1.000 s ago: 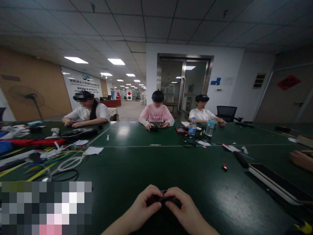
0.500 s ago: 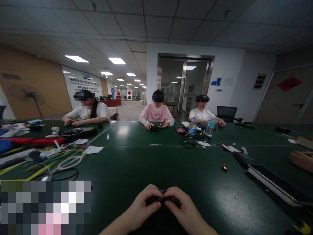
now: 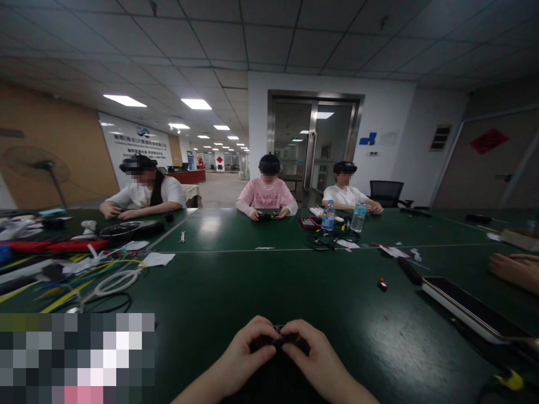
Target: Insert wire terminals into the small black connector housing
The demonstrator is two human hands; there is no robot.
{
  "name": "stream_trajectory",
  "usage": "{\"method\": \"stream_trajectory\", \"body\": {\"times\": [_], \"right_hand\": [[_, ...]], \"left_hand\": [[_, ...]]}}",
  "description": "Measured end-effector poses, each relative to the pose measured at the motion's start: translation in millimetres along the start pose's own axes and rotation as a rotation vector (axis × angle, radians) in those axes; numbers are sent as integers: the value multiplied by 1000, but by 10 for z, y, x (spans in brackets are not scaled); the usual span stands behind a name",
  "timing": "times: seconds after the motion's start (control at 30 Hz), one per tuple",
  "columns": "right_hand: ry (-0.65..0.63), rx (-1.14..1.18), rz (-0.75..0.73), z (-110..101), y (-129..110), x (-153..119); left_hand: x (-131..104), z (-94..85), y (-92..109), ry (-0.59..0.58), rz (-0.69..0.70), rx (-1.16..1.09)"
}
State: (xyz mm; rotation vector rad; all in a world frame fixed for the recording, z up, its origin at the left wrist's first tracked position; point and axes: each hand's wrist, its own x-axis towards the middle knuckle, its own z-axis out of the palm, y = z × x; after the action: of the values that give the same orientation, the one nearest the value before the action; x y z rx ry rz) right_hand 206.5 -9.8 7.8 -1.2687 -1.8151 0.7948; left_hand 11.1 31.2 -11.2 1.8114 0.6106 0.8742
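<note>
A small dark object [image 3: 278, 331] sits between my two hands, low in the head view, just above the near part of the green table [image 3: 202, 303]. My left hand [image 3: 248, 350] is closed on its left side, thumb and fingers pinched together. On the other side my right hand [image 3: 309, 350] pinches it in the same way. The fingertips of both hands nearly meet in the middle. Most of the object is hidden by my fingers, and its kind cannot be made out.
Cables [image 3: 115, 280] and tools crowd the left side. A phone-like slab [image 3: 467, 306] and a small red item [image 3: 382, 284] lie on the right, near another person's hand [image 3: 511, 269]. Bottles [image 3: 358, 217] stand farther back. Several people sit around the table.
The whole view has shifted slightly, so the room sits a little farther left. My hands keep nearly the same pinched hold on the small dark object.
</note>
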Motion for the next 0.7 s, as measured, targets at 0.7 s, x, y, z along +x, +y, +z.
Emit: {"method": "stream_trajectory", "body": {"times": [0.7], "right_hand": [[-34, 25, -16, -26, -24, -15]], "left_hand": [[-16, 13, 63, -60, -218, 72]]}}
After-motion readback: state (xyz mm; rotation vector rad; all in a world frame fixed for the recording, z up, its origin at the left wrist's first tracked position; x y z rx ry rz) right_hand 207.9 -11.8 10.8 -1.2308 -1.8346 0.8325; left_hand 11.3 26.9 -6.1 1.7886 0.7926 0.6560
